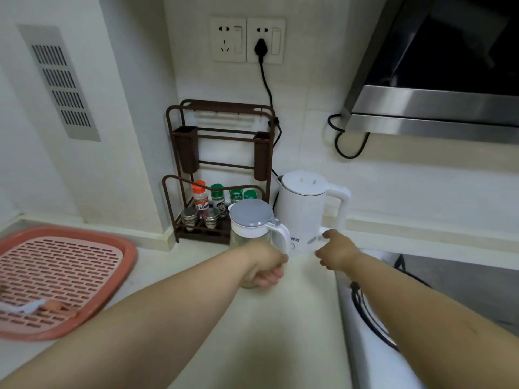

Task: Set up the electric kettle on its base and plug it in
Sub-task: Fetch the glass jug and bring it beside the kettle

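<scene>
White plastic electric kettle (304, 211), lid closed, stands upright at the back of the pale countertop (252, 318), near the wall. Its base is hidden behind the hands; whether the kettle is seated on it cannot be told. A black plug (260, 47) sits in the right-hand white wall socket (265, 40), its black cord (268, 91) dropping behind the brown wire spice rack (222, 153) toward the kettle; likely the kettle's lead, so plugging in looks done.

Right hand (335, 255) is near the kettle's lower front, fingers loosely curled, holding nothing visible. Left hand (264, 266) curls around the lower part of a clear glass jug with grey lid (252, 223), just left of the kettle.

Remaining, by my reading: confirm seating.
</scene>
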Motion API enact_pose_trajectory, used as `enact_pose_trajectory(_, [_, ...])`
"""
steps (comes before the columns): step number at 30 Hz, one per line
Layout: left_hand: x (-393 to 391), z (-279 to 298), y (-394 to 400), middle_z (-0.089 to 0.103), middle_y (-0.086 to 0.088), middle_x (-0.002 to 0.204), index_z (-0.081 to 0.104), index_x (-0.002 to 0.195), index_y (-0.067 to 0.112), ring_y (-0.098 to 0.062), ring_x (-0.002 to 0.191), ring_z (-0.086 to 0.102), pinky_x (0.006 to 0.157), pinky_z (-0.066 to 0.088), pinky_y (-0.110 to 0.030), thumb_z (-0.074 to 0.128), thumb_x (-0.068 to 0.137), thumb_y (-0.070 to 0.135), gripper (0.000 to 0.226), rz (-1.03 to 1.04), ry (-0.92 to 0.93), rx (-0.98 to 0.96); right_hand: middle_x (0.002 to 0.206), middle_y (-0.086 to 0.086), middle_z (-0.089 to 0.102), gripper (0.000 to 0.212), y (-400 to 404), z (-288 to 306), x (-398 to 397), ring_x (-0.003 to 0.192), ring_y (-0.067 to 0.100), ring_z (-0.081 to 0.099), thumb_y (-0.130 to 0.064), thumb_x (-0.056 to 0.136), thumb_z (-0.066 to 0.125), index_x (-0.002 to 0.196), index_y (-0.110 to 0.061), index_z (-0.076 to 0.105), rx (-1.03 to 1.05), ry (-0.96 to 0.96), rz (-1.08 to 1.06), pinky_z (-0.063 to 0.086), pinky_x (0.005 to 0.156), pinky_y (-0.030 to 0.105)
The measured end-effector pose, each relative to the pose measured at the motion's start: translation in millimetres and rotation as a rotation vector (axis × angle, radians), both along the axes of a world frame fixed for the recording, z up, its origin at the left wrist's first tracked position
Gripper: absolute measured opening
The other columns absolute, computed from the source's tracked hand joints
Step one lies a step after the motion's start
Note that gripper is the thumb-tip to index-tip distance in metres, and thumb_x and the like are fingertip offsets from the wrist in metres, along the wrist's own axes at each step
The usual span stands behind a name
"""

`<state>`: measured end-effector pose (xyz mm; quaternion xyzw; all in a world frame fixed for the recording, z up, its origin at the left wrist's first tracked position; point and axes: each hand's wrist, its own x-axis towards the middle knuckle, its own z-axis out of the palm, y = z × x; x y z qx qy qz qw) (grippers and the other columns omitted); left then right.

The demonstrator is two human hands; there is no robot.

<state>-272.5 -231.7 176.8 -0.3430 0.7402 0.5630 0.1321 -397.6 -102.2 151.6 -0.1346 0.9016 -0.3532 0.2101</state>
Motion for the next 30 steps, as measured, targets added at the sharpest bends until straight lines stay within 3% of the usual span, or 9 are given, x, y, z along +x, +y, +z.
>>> enact_pose_trajectory(4, [-44.0, 9.5, 46.2, 0.056, -0.008, 0.098, 0.052, 0.084, 0.017, -0.020, 0.074, 0.060, 0.071, 0.048, -0.029, 0.052, 0.092, 0.013, 0.009, 0.074, 0.289, 0.056, 0.124, 0.022, 0.055, 0.059, 27.7, 8.9, -40.7, 0.112, 0.039, 0.058, -0.006, 0.083, 0.054, 0.138, -0.006, 0.033, -0.036, 0.032, -0.054, 0.051, 0.094, 0.047])
enact_pose_trajectory(5, [-57.7, 13.1, 53.0, 0.057, -0.011, 0.105, 0.055, 0.095, 0.015, -0.024, 0.084, 0.062, 0.079, 0.050, -0.031, 0.052, 0.092, 0.013, 0.004, 0.128, 0.341, 0.044, 0.126, 0.023, 0.054, 0.061, 31.7, 11.5, -53.0, 0.112, 0.040, 0.058, -0.006, 0.084, 0.054, 0.140, -0.006, 0.031, -0.053, 0.039, -0.058, 0.050, 0.095, 0.048])
enact_pose_trajectory(8, [-92.9, 20.6, 50.2, 0.055, -0.017, 0.129, 0.035, 0.141, 0.012, -0.033, 0.116, 0.057, 0.103, 0.046, -0.038, 0.051, 0.091, 0.017, 0.052, 0.289, 0.358, -0.053, 0.120, 0.023, 0.056, 0.057, 32.2, 16.4, -83.5, 0.107, 0.039, 0.060, -0.006, 0.086, 0.052, 0.139, -0.008, 0.031, -0.101, 0.058, -0.058, 0.050, 0.095, 0.051])
enact_pose_trajectory(11, [-122.1, 29.8, 35.8, 0.049, -0.017, 0.136, 0.033, 0.140, 0.006, -0.029, 0.115, 0.052, 0.099, 0.043, -0.034, 0.045, 0.092, 0.008, 0.050, 0.480, 0.368, -0.073, 0.118, 0.020, 0.057, 0.054, 26.4, 19.8, -107.1, 0.105, 0.038, 0.061, -0.008, 0.085, 0.053, 0.135, -0.008, 0.032, -0.119, 0.060, -0.031, 0.050, 0.094, 0.051])
enact_pose_trajectory(14, [-146.2, 30.9, 24.1, 0.047, -0.011, 0.135, 0.032, 0.142, 0.005, -0.031, 0.125, 0.046, 0.109, 0.039, -0.040, 0.040, 0.091, 0.003, 0.051, 0.597, 0.360, -0.029, 0.117, 0.020, 0.056, 0.047, 20.7, 17.3, -127.1, 0.105, 0.039, 0.060, -0.011, 0.087, 0.053, 0.130, -0.008, 0.036, -0.146, 0.044, 0.028, 0.050, 0.093, 0.051])
enact_pose_trajectory(18, [-167.0, 19.9, 18.2, 0.048, -0.011, 0.138, 0.034, 0.141, 0.010, -0.032, 0.123, 0.047, 0.106, 0.039, -0.039, 0.042, 0.084, -0.006, 0.060, 0.644, 0.389, 0.036, 0.123, 0.021, 0.055, 0.045, 15.6, 7.4, -151.0, 0.110, 0.041, 0.059, -0.016, 0.091, 0.052, 0.133, -0.008, 0.039, -0.163, 0.029, 0.084, 0.047, 0.097, 0.051])
enact_pose_trajectory(22, [-176.3, 11.1, 27.7, 0.049, -0.005, 0.135, 0.036, 0.140, 0.018, -0.022, 0.106, 0.041, 0.088, 0.034, -0.033, 0.042, 0.083, -0.009, 0.063, 0.637, 0.450, 0.036, 0.119, 0.021, 0.057, 0.034, 15.3, 1.3, -170.2, 0.107, 0.041, 0.059, -0.017, 0.092, 0.050, 0.124, -0.007, 0.046, -0.175, 0.038, 0.085, 0.047, 0.096, 0.053])
enact_pose_trajectory(27, [-183.0, 1.5, 40.5, 0.050, -0.004, 0.139, 0.036, 0.141, 0.020, -0.027, 0.123, 0.044, 0.103, 0.040, -0.038, 0.049, 0.078, -0.006, 0.069, 0.671, 0.451, -0.013, 0.119, 0.022, 0.056, 0.034, 18.7, 2.1, -183.5, 0.108, 0.041, 0.059, -0.017, 0.094, 0.048, 0.126, -0.006, 0.043, -0.121, 0.038, 0.121, 0.047, 0.096, 0.052])
enact_pose_trajectory(30, [-180.0, -3.0, 40.6, 0.047, -0.002, 0.140, 0.032, 0.141, 0.021, -0.022, 0.113, 0.043, 0.093, 0.037, -0.036, 0.053, 0.084, 0.002, 0.064, 0.679, 0.446, 0.041, 0.119, 0.023, 0.056, 0.038, 17.3, 3.1, -182.5, 0.108, 0.042, 0.059, -0.016, 0.094, 0.048, 0.129, -0.006, 0.039, -0.063, 0.062, 0.155, 0.047, 0.096, 0.051])
